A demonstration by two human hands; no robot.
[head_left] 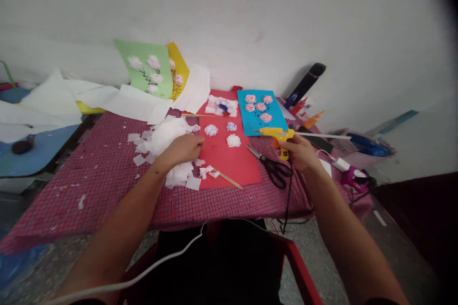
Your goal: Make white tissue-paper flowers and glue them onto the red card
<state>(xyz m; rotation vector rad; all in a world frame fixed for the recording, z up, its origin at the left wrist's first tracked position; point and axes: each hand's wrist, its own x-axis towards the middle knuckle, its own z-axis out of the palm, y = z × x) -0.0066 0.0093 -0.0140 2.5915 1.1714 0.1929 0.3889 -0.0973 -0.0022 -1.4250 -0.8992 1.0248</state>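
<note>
My right hand (304, 153) grips a yellow glue gun (275, 133), its nozzle pointing left and a long white glue stick (324, 136) jutting from the back. Fingers curled together, my left hand (185, 147) is over the left edge of a red paper sheet (229, 164), beside a heap of white paper pieces (166, 133); anything in its fingers is hidden. Three crumpled paper flowers lie on the red sheet: a speckled one (211, 130), a smaller purplish one (231, 127) and a white one (234, 140). Black scissors (274, 167) rest below the glue gun.
A blue card with pink flowers (259, 112) lies behind the gun. Green (143, 47) and yellow (183, 66) cards lean on the wall. A wooden stick (229, 180) crosses the red sheet. A stained tissue (222, 106) lies at the back. A purple plug adapter (354, 178) stands right.
</note>
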